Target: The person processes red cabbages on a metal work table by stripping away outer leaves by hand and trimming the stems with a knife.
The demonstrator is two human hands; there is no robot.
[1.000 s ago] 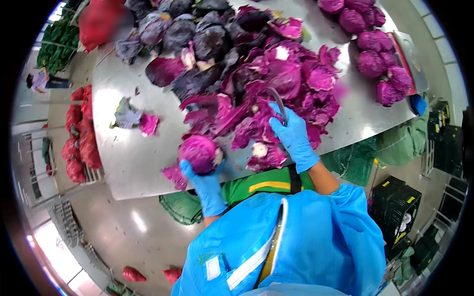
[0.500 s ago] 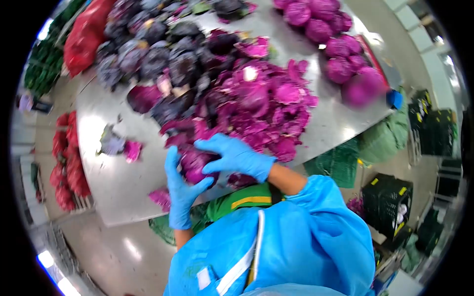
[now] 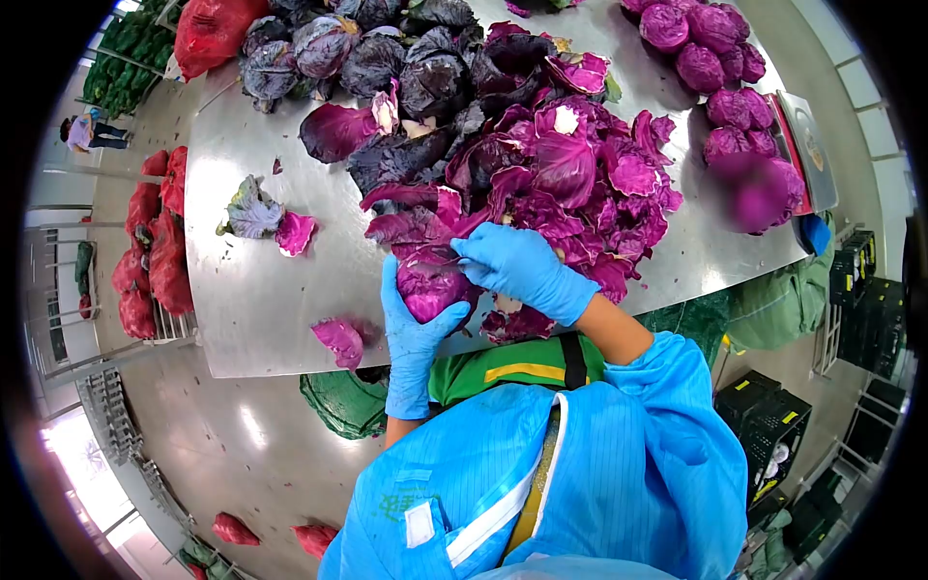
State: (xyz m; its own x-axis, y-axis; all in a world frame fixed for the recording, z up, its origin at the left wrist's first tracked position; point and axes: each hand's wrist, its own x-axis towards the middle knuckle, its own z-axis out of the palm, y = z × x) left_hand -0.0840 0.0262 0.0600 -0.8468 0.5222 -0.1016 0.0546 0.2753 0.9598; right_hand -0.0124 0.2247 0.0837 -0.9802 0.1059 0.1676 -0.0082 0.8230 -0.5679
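A red cabbage (image 3: 432, 287) rests in my gloved left hand (image 3: 414, 338), whose thumb and fingers wrap around its near left side. At the top right of this head, my gloved right hand (image 3: 527, 271) has its fingers pressed together; a thin edge shows at the fingertips, but I cannot make out what it is. Just beyond both hands lies a heap of loose purple cabbage leaves (image 3: 565, 164). One loose purple leaf (image 3: 338, 342) sits at the table edge, left of my left hand.
Dark unpeeled cabbages (image 3: 372, 66) pile up at the far left of the metal table (image 3: 242, 329). Shiny purple cabbages (image 3: 698, 68) are grouped at the far right. Red net sacks (image 3: 150, 256) stand left of the table, and black crates (image 3: 773, 425) stand at the right.
My right hand has gone from spread fingers over the cabbage to fingers pressed together at its upper right. My left hand still holds the cabbage. The whole view has shifted.
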